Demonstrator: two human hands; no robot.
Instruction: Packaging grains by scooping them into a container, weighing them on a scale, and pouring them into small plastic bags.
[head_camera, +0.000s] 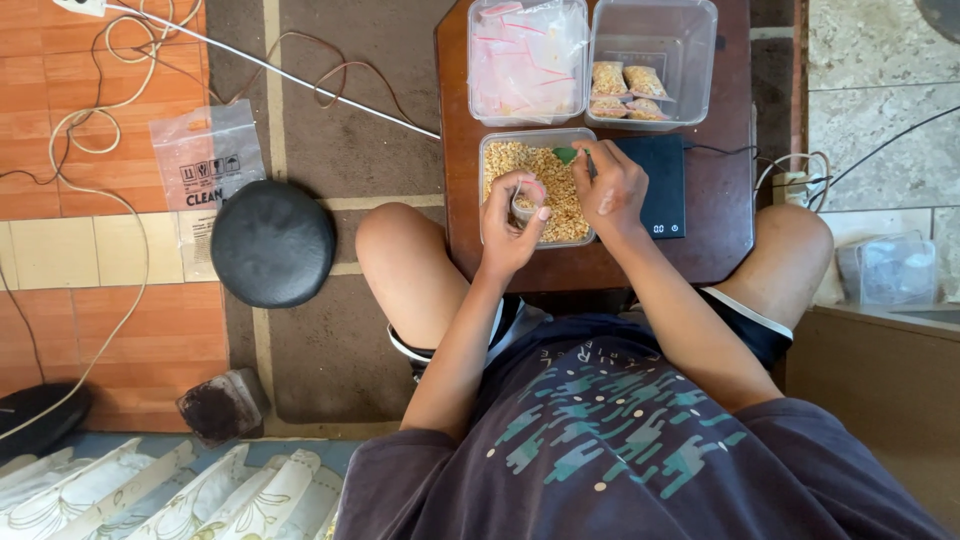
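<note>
My left hand (512, 225) pinches a small clear bag (523, 207) open over a clear tub of yellow grain (560, 200) on a small brown table (710, 240). My right hand (612, 185) grips a green scoop (566, 155) at the tub's far right corner, partly over a black digital scale (665, 180). Behind the tub stand a clear box of empty small bags (525, 60) and a clear box (690, 30) with a few filled grain bags (625, 90).
A round black cushion (272, 243) lies on the floor to the left, next to a printed plastic bag (205, 155) and loose cables (120, 90). More wires (800, 175) and a clear plastic container (890, 270) sit to the right. My bare knees flank the table.
</note>
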